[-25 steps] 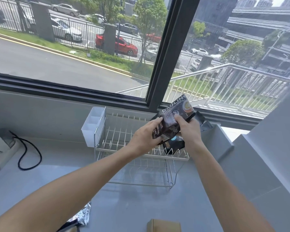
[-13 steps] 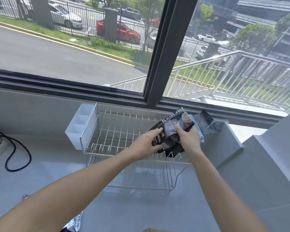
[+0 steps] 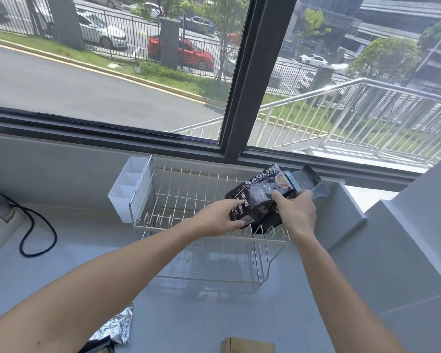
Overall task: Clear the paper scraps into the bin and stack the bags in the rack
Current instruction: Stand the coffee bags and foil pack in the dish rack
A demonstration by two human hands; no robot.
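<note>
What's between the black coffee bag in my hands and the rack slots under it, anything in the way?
Nothing visible blocks it. Both the left hand and right hand hold the black coffee bag over the wire rack, right end. Another dark bag already sits just behind it.

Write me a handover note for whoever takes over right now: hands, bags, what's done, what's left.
Left hand and right hand both grip the black coffee bag, tilted over the right end of the wire rack.
Another dark bag sits behind it in the rack.
Left: seat this bag. A foil bag lies on the counter at the near edge. No bin or paper scraps in view.
</note>
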